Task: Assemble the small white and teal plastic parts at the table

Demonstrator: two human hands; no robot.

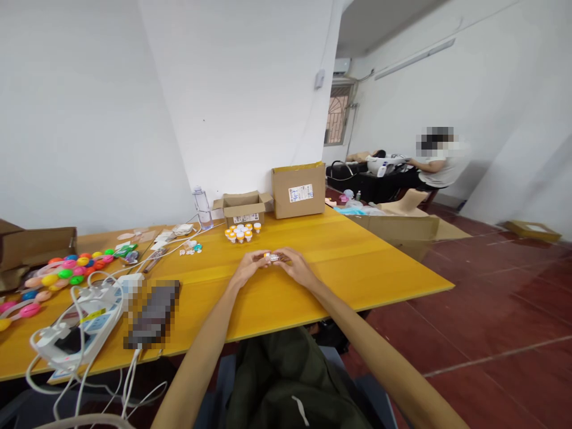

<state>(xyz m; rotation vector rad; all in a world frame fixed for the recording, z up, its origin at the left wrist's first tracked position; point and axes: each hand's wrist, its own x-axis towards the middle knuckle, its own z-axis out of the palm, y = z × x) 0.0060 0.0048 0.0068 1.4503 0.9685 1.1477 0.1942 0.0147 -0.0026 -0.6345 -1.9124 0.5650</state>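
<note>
Over the middle of the yellow table, my left hand (249, 266) and my right hand (295, 266) meet around a small bottle (273, 258). It lies on its side between my fingertips, its orange end towards my left hand and a pale, printed-looking body towards my right. Fingers of both hands are closed on it and hide part of it. Beyond my hands, a cluster of small containers (241, 233) with white tops and orange rims stands on the table.
Behind the containers are an open cardboard box (243, 208) and a taller carton (298, 192). A clear bottle (202, 208) stands left of them. Power strips (96, 325), cables, a pixelated dark device (154, 313) and colourful balls (67, 273) occupy the left. A person (440, 167) sits far right.
</note>
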